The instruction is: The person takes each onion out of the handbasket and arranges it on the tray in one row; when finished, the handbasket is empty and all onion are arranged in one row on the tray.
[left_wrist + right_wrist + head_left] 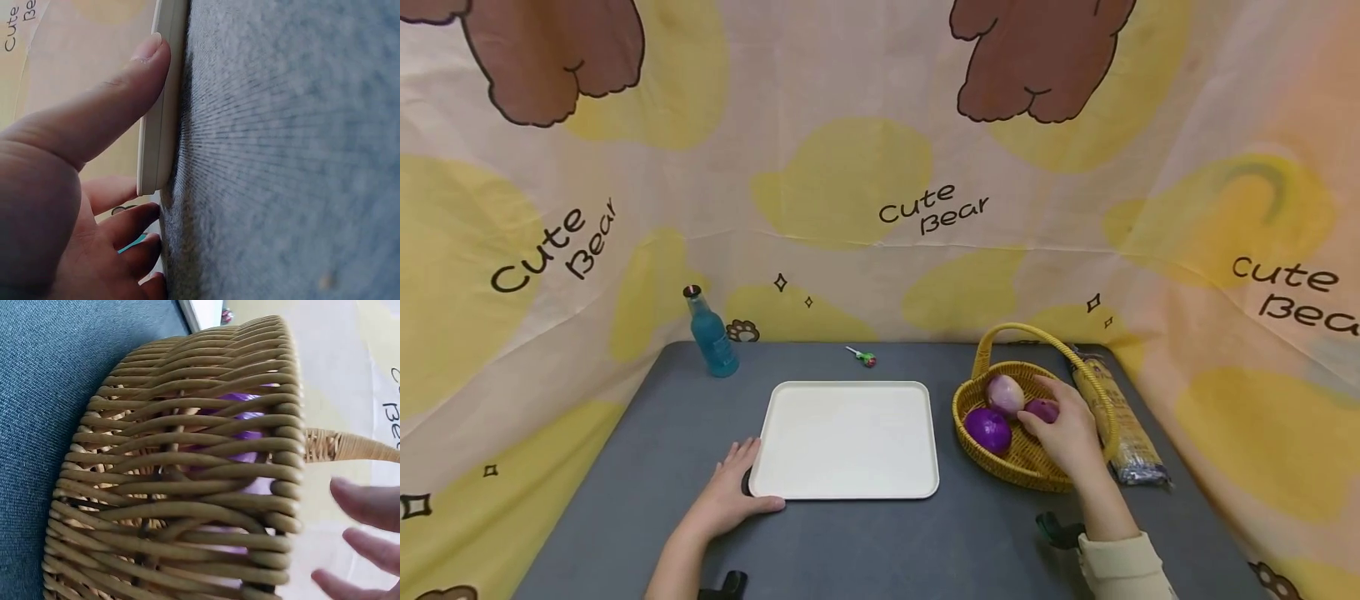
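- The right hand (1066, 429) is over the basket, thumb and fingers bent and spread apart around the top of a small, round, dark reddish-purple onion (1042, 409). The close view from that wrist shows nothing between the fingers, so they do not look closed on it.
- That onion sits inside the round, yellow-brown woven basket (1018, 477) (the one with a tall loop handle), on its right side.
- Next to it are a round, pale pink-purple onion (1004, 394) and a round, shiny, bright purple onion (988, 430).
- The onions look firm and fairly light, but smooth, so they might slip or roll. The best hold is likely around the fat middle, thumb on one side and fingers on the other. The basket looks light and a bit bendy; its handle seems a good place to grab.
- The left hand (726, 492) is loose at the near left corner of the flat, white, box-shaped tray (846, 442), its thumb touching the near edge. The tray looks stiff and light, and could slide if bumped.
- Farther out on the grey table (857, 554) are a blue bottle with a dark cap (715, 342), a little green-wrapped lollipop (867, 359) and a long, yellowish, shiny plastic packet (1127, 421).
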`<state>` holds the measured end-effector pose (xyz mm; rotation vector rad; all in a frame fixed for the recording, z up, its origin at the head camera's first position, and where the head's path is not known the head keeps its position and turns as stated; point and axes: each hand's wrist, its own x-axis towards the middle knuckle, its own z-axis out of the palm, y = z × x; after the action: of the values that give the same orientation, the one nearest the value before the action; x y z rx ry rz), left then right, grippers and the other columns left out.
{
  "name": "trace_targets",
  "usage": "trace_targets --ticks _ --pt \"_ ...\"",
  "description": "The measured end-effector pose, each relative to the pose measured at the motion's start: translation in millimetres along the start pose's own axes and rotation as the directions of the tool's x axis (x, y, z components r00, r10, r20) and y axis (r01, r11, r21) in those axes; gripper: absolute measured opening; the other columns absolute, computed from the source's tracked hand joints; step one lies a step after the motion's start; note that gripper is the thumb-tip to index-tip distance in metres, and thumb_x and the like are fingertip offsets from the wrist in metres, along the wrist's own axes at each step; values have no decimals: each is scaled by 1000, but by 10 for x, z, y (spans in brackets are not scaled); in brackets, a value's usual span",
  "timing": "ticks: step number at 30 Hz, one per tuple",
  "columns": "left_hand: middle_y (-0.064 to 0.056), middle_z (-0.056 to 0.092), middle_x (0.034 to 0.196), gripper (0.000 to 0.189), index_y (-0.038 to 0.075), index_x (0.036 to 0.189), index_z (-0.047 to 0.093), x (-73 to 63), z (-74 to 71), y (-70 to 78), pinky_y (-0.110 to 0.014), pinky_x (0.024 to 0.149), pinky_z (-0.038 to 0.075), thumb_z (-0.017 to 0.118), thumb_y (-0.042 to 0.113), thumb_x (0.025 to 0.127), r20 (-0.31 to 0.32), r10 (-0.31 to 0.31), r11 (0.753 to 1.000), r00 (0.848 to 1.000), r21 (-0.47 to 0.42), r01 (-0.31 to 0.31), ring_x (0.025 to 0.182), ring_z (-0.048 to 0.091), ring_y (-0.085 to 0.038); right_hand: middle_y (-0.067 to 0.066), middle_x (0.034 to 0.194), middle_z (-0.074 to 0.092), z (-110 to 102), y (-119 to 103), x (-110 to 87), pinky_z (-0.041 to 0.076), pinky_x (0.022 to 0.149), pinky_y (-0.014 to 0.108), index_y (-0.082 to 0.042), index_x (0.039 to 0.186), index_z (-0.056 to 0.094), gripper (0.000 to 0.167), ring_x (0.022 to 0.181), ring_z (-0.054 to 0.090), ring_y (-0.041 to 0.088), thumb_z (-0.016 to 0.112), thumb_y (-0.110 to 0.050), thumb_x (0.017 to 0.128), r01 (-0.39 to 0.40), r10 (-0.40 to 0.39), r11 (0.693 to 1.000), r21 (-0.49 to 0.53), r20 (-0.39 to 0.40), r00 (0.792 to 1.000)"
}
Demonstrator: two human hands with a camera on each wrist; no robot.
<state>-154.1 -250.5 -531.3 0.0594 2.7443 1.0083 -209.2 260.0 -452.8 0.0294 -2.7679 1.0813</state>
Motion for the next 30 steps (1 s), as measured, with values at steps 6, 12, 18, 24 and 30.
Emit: trace_targets --ticks 6,12,18,24,30 --pt "-33 20 162 119 -4 158 23 -6 -14 11 -75 116 6 87 51 73 -2 -1 1000 1000 15 1 151 5 -54 32 158 28 99 38 80 26 112 72 -3 148 46 66 146 21 54 75 -17 91 -81 80 996 -23 -14 997" --pt "-32 20 162 119 -3 158 23 5 9 11 -75 116 5 87 52 73 -9 -2 1000 1000 16 2 152 5 -53 36 160 14 163 108 125 16 112 79 -4 149 43 68 149 -2 58 75 -15 90 -187 186 982 -32 -23 982" --pt "-31 19 163 120 -3 158 22 4 15 1 -75 116 4 87 51 73 -5 -9 1000 1000 10 9 152 4 -52 34 161 13 201 141 116 25 110 77 -3 150 41 68 150 2 55 73 -10 90 -244 243 970 -18 -58 968" --pt "-31 18 163 121 -3 159 21 6 9 -1 -75 116 4 87 52 73 -3 -13 1000 1000 4 13 152 4 -52 38 156 22 212 165 135 30 110 72 2 152 35 74 142 21 59 73 -11 90 -225 226 972 -70 17 974" --pt "-30 18 164 121 -2 159 21 1 7 -3 -75 116 4 86 52 74 6 -18 1000 1000 -2 18 152 3 -52 43 151 25 223 219 161 31 111 70 10 152 29 78 138 26 61 72 -15 92 -224 234 965 -137 69 970"
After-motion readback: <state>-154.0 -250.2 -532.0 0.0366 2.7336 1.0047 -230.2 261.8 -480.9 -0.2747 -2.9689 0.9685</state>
